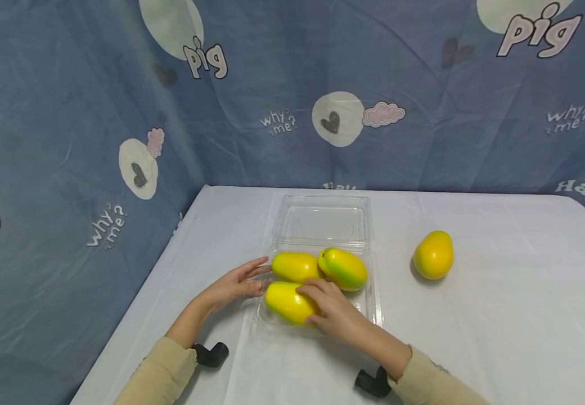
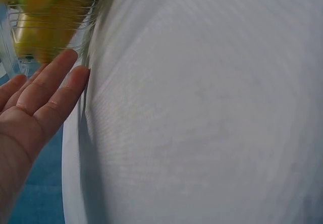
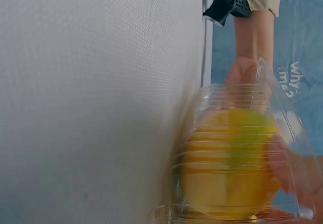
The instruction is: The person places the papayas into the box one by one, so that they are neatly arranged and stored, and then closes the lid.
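A clear plastic clamshell box (image 1: 375,304) lies with its lid (image 1: 323,220) folded back, away from me. Inside it are three yellow mangoes: a near mango (image 1: 286,301), a back left mango (image 1: 294,266) and a green-tinged mango (image 1: 343,270) at the back right. My right hand (image 1: 337,313) grips the near mango from its right, fingers over the top and thumb at the near side. At the box's left side, my left hand (image 1: 233,287) has its fingers extended, fingertips right at the wall. In the right wrist view, fruit shows through the box's ribbed wall (image 3: 227,148).
To the right of the box, a single yellow mango (image 1: 434,255) sits on the white-covered table (image 1: 515,315). A blue printed curtain (image 1: 252,67) hangs behind the table and along its left. Each wrist carries a black camera mount (image 1: 211,355).
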`<state>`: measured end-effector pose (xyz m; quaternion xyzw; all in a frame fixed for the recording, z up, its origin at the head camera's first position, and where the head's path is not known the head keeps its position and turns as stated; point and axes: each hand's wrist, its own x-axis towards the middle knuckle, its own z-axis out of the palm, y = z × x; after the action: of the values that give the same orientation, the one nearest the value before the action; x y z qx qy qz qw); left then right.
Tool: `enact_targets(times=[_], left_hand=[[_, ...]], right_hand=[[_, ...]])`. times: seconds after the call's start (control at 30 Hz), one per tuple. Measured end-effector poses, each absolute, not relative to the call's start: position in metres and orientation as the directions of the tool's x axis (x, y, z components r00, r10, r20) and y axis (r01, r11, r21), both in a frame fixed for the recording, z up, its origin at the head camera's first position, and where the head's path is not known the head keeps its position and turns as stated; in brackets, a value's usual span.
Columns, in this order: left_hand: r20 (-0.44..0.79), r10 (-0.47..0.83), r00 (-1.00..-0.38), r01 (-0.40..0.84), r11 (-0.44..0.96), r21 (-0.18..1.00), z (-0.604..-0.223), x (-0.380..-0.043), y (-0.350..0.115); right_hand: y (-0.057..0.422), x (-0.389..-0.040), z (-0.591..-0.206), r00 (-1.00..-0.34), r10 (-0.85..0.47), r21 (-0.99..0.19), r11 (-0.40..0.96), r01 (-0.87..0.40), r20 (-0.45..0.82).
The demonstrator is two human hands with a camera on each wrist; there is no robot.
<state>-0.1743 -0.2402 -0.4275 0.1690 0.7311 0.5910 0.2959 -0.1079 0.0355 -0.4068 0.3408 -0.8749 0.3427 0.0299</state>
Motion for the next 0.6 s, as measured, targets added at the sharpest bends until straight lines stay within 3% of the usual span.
enact_targets(times=[0.27,0.6], left_hand=[[-0.239,0.590,-0.771,-0.102,0.255,0.961,-0.4269,-0.1738,-0.2403],[-0.243,0.588,-0.772,-0.106,0.258,0.960,-0.4260,-0.1738,-0.2399]], right_hand=[[0.0358,-0.1112,-0.4079,-0.742,-0.595,-0.590,0.492,-0.641,0.310],[0.0380,-0.1100,-0.4056,-0.756,-0.593,-0.554,0.545,-0.630,0.276]])
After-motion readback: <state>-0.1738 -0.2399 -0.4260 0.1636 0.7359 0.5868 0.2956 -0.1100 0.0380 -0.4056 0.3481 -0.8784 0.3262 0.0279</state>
